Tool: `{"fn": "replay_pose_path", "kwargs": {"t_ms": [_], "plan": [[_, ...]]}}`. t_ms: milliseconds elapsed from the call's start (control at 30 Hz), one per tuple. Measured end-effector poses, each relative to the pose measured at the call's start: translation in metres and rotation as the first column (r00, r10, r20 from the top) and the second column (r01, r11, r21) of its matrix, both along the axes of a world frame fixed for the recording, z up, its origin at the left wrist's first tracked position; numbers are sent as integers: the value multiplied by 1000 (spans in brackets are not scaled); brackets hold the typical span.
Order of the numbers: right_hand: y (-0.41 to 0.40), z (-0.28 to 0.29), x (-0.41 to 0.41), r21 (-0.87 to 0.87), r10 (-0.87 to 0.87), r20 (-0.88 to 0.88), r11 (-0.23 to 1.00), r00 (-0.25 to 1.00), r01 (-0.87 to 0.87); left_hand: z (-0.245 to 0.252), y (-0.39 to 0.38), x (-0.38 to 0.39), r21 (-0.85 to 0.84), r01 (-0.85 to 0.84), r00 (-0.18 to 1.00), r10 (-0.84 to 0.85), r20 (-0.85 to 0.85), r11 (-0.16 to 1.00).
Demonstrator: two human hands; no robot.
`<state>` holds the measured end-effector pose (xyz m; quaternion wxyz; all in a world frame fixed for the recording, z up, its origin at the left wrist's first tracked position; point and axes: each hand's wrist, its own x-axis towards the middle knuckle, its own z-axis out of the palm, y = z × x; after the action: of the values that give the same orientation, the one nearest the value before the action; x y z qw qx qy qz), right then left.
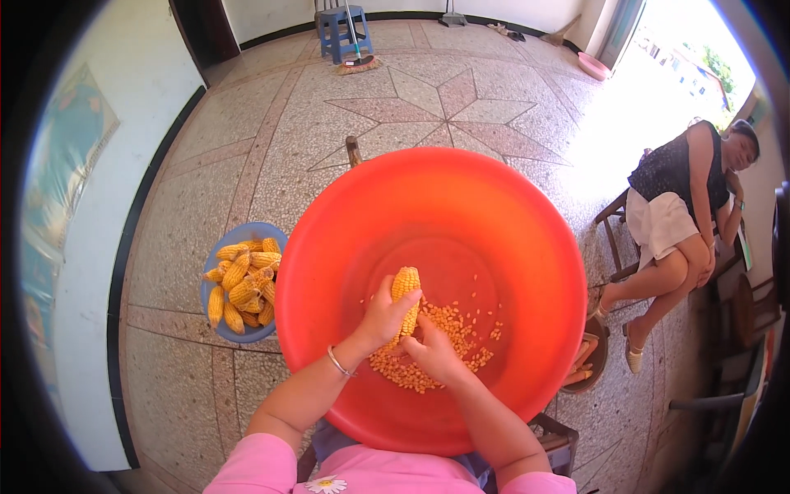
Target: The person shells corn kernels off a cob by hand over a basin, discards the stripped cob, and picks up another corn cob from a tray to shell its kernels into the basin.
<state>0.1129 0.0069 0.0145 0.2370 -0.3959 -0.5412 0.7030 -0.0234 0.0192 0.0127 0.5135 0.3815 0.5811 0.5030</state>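
My left hand (387, 312) grips a dried corn cob (405, 296) with yellow kernels, its tip pointing away from me. At the cob's lower end, the thumb and fingers of my right hand (435, 351) press against the kernels; whether they hold any loose ones is hidden. Both hands are inside a large red plastic basin (432, 179) in front of me. Loose corn kernels (453, 327) lie spread over its bottom, beneath and to the right of my hands.
A blue basin (208, 290) heaped with corn cobs (244, 278) stands left on the terrazzo floor. To the right, a dark bucket (598, 361) holds stripped cobs (580, 364). A person (676, 185) sits at right. Farther off are a blue stool (334, 31) and a broom (359, 65).
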Motion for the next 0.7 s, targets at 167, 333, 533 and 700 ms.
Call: {"fn": "replay_pose_path", "kwargs": {"t_ms": [167, 333, 533, 700], "plan": [[-1, -9, 1, 260, 18, 357, 958, 934, -118, -5, -1, 4, 141, 4, 976, 26, -215, 990], [4, 5, 8, -201, -203, -63, 962, 977, 187, 0, 3, -12, -160, 65, 795, 46, 605, 985], [3, 17, 1, -246, -78, -18, 967, 997, 71, 5, 1, -5, -112, -9, 785, 76, 615, 994], [-1, 9, 0, -184, 35, -48, 982, 998, -44, 9, -1, -6, -195, 29, 722, 115, 683, 980]]}}
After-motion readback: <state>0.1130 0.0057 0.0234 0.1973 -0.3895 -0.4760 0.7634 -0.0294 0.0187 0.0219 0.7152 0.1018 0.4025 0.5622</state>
